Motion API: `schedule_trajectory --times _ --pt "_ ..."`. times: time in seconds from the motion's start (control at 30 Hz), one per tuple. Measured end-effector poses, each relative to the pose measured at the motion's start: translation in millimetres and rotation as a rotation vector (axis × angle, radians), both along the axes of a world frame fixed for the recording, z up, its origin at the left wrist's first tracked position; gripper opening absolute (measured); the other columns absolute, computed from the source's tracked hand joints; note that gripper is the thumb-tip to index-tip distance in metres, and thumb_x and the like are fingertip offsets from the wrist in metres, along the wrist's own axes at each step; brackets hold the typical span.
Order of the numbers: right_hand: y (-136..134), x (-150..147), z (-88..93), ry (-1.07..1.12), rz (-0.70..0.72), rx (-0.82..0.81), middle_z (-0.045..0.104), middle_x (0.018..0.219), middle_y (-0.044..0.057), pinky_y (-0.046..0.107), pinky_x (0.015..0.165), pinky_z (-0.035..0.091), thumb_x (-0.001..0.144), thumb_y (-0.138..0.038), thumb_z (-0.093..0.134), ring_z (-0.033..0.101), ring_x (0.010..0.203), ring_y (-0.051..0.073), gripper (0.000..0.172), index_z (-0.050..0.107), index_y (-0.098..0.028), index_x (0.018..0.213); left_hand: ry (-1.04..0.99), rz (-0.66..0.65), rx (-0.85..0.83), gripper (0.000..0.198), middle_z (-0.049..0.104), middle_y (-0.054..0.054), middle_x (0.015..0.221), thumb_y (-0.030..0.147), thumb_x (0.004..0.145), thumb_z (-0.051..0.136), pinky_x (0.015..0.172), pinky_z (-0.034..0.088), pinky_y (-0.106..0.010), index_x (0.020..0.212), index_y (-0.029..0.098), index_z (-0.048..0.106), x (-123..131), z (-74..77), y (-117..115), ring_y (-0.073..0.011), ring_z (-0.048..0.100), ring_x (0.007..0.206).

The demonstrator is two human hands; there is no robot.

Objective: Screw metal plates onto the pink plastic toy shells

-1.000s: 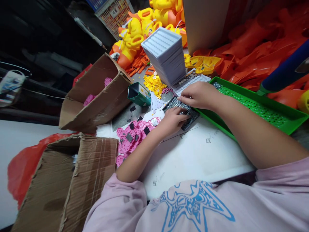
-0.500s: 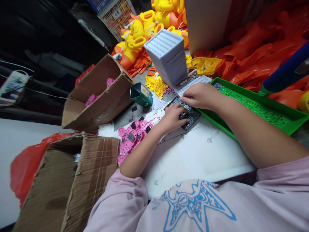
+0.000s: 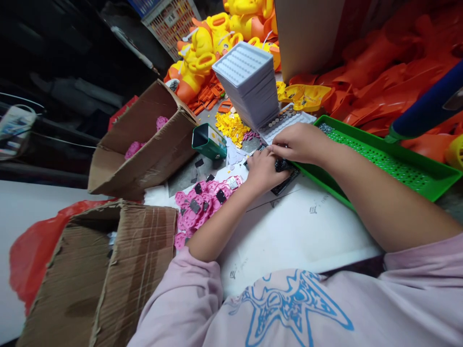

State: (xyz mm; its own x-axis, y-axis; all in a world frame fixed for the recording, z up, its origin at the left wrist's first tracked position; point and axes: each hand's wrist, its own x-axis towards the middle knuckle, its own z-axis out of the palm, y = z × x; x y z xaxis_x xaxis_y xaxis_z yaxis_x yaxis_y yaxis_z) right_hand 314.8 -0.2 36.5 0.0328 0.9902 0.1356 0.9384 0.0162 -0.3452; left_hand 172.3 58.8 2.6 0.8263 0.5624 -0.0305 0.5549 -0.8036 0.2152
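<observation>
My left hand (image 3: 265, 168) lies over a small black tray (image 3: 286, 182) of tiny shiny metal pieces. Its thumb stands apart from the fingers, and dark pieces show in the gap. The forefinger reaches up to the fingertips of my right hand (image 3: 298, 142). Those right fingertips are pinched together at the tray's far edge; whatever they hold is too small or hidden. Just beyond the right hand is a white ridged tray (image 3: 280, 126) with small round pieces along one row. A green perforated tray (image 3: 383, 154) with a few metal pieces sits beside my right forearm.
Pink plastic parts (image 3: 195, 207) with black pieces are heaped left of my forearm. Farther off are a green tin (image 3: 210, 142), a stack of white trays (image 3: 249, 91) and yellow bits (image 3: 231, 127). Cardboard boxes (image 3: 144, 149) stand left; orange plastic parts (image 3: 390, 86) fill the right.
My left hand has moved slightly right and up across the black tray, and its fingers now meet my right fingertips. My right hand has hardly moved. The view has shifted slightly.
</observation>
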Motion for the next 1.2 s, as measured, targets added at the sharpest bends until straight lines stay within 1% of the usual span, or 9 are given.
schedule_trajectory --times 0.13,0.23,0.37,0.47,0.57,0.73,0.87,1.03,1.2 --pt "-1 0 1.7 -0.002 -0.011 -0.012 0.064 0.082 0.007 0.029 0.061 0.019 0.089 -0.041 0.04 0.047 0.072 0.014 0.038 0.066 -0.015 0.081 -0.012 0.035 0.019 0.031 0.058 -0.01 0.119 0.034 0.077 0.063 0.085 0.042 -0.049 0.105 0.02 0.061 -4 0.7 5 -0.0342 0.05 0.106" --pt "-1 0 2.3 -0.003 -0.007 -0.016 0.065 0.084 0.007 0.029 0.062 0.019 0.09 -0.041 0.039 0.047 0.073 0.014 0.038 0.066 -0.016 0.082 -0.024 0.065 0.022 0.017 0.059 -0.01 0.109 0.032 0.081 0.06 0.084 0.042 -0.048 0.094 0.02 0.062 -9 0.9 9 -0.0325 0.051 0.105" --pt "0 0 1.4 0.0 -0.01 -0.016 0.064 0.082 0.007 0.029 0.062 0.018 0.089 -0.042 0.039 0.045 0.072 0.013 0.039 0.065 -0.016 0.079 -0.044 0.007 0.022 0.024 0.058 -0.009 0.115 0.034 0.081 0.062 0.088 0.041 -0.049 0.102 0.022 0.065 -14 0.1 7 -0.0322 0.049 0.109" --pt "0 0 0.7 -0.001 -0.014 -0.006 0.063 0.08 0.006 0.029 0.061 0.017 0.089 -0.042 0.038 0.042 0.069 0.012 0.039 0.064 -0.016 0.078 -0.047 -0.142 -0.014 0.031 0.054 -0.009 0.124 0.039 0.082 0.063 0.095 0.038 -0.049 0.109 0.024 0.067 -16 -0.2 1 -0.0314 0.046 0.117" --pt "0 0 0.3 -0.001 -0.009 -0.001 0.063 0.08 0.006 0.029 0.061 0.017 0.09 -0.043 0.037 0.041 0.067 0.012 0.04 0.064 -0.016 0.078 -0.032 -0.264 -0.045 0.029 0.054 -0.009 0.125 0.037 0.086 0.06 0.1 0.035 -0.047 0.112 0.028 0.068 -18 0.6 0 -0.0295 0.043 0.122" --pt "0 -1 -0.4 -0.003 -0.004 -0.003 0.063 0.079 0.006 0.029 0.061 0.017 0.09 -0.043 0.039 0.042 0.068 0.012 0.04 0.065 -0.015 0.079 0.002 -0.35 -0.099 0.03 0.052 -0.008 0.126 0.028 0.085 0.061 0.103 0.034 -0.046 0.113 0.031 0.068 -22 3.9 6 -0.0282 0.041 0.124" --pt "0 -1 -1.5 -0.004 -0.012 0.002 0.063 0.078 0.006 0.028 0.06 0.017 0.09 -0.043 0.039 0.042 0.068 0.012 0.04 0.065 -0.015 0.078 0.052 -0.368 -0.106 0.035 0.049 -0.01 0.128 0.021 0.084 0.058 0.103 0.033 -0.048 0.116 0.031 0.066 -21 8.0 8 -0.0297 0.038 0.126" --pt "0 0 -1.5 -0.005 -0.011 -0.003 0.062 0.077 0.006 0.029 0.06 0.016 0.09 -0.043 0.038 0.04 0.067 0.011 0.041 0.064 -0.015 0.077 0.073 -0.412 -0.157 0.024 0.049 -0.009 0.128 0.025 0.083 0.059 0.104 0.031 -0.049 0.104 0.026 0.07 -24 16.8 10 -0.0302 0.038 0.125" --pt "0 -1 0.8 -0.006 -0.019 -0.023 0.063 0.08 0.006 0.028 0.061 0.017 0.091 -0.043 0.038 0.042 0.069 0.012 0.04 0.065 -0.015 0.079 0.087 -0.468 -0.181 0.014 0.05 -0.006 0.13 0.026 0.08 0.065 0.104 0.03 -0.05 0.092 0.026 0.07 -33 24.8 19 -0.0303 0.037 0.126"
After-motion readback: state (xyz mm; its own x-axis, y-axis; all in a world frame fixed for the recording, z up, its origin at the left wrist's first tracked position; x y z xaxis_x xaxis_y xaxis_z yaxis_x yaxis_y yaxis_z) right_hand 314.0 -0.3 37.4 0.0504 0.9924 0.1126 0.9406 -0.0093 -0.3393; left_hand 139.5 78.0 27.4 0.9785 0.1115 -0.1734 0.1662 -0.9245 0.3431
